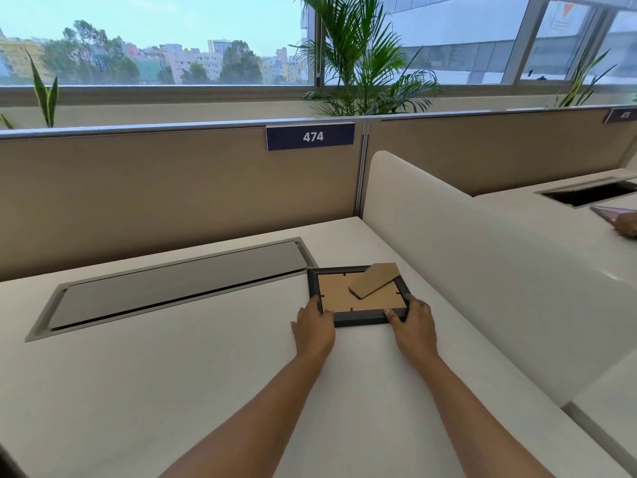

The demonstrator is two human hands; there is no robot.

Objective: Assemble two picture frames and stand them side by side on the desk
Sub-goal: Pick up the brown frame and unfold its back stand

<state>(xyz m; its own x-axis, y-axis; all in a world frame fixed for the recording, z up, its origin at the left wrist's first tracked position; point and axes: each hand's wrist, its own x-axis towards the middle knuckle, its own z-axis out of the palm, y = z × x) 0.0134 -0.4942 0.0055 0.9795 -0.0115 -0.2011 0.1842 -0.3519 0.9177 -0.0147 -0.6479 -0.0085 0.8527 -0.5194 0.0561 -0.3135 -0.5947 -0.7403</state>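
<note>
A black picture frame [358, 319] lies face down on the white desk [206, 374], its brown backing board [341, 294] facing up. The brown stand flap [374, 280] is lifted and tilted toward the far right. My left hand [315, 327] grips the frame's near left corner, thumb on the rim. At the near right corner, my right hand [413, 326] holds the frame with fingers on the rim. Only one frame is on this desk.
A long grey cable-tray lid [172, 288] is set into the desk left of the frame. A white curved divider [482, 270] rises just right of it. The beige partition [172, 188] closes the back. Another person's hand [627, 225] rests on the neighbouring desk.
</note>
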